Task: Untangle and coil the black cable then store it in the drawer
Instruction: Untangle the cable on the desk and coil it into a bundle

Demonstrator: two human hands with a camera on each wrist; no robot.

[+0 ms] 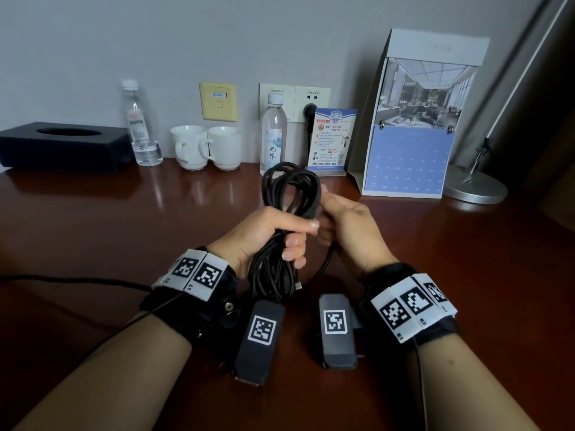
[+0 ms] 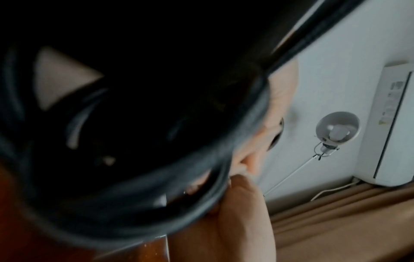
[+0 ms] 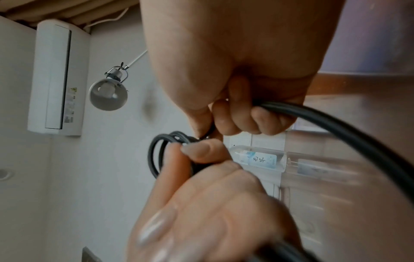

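Observation:
Above the dark wooden table (image 1: 124,219), my left hand (image 1: 292,241) grips the middle of a bundled black cable (image 1: 289,185). Its loops stand up above my fist and hang down below it. A loose end with a small plug (image 1: 298,286) dangles near my wrist. My right hand (image 1: 326,225) sits just right of the bundle, fingers curled round one strand. In the right wrist view, my right hand's fingers (image 3: 257,120) hold that strand (image 3: 336,127), with my left hand (image 3: 201,203) below on the loops (image 3: 156,150). Blurred cable (image 2: 134,203) fills the left wrist view. No drawer is in view.
Along the wall stand a black tissue box (image 1: 62,144), two water bottles (image 1: 138,126) (image 1: 273,132), two white cups (image 1: 205,147), a sign card (image 1: 331,141), a desk calendar (image 1: 407,135) and a lamp base (image 1: 476,185). A thin wire (image 1: 77,279) trails left from my wrist.

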